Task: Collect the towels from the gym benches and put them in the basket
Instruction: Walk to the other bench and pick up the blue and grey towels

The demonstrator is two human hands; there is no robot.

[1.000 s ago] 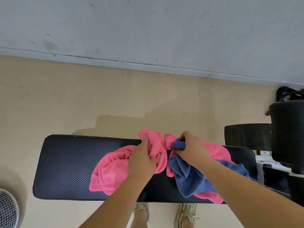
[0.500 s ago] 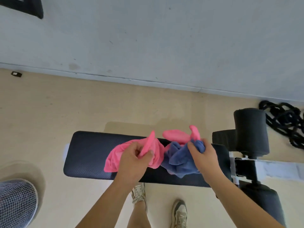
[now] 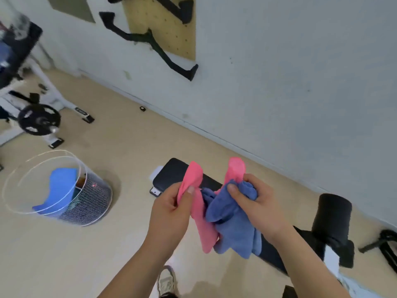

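Note:
My left hand (image 3: 171, 214) grips a pink towel (image 3: 198, 211) that hangs down in front of me. My right hand (image 3: 261, 208) holds a bunched blue towel (image 3: 233, 224) together with a second pink towel (image 3: 235, 168) that sticks up above the fingers. Both hands are raised above the black padded gym bench (image 3: 171, 176), which now lies bare beneath them. A white mesh basket (image 3: 94, 203) stands on the floor to my left, with a bright blue towel (image 3: 60, 186) inside it.
The bench's black roller pad (image 3: 332, 214) and frame are to the right. A white rack with a black weight plate (image 3: 38, 120) stands far left. A pegboard (image 3: 163, 24) hangs on the wall. Beige floor lies between me and the basket.
Both hands have lifted the towels off the bench. My view has swung left and up, bringing the basket and the weight rack into sight.

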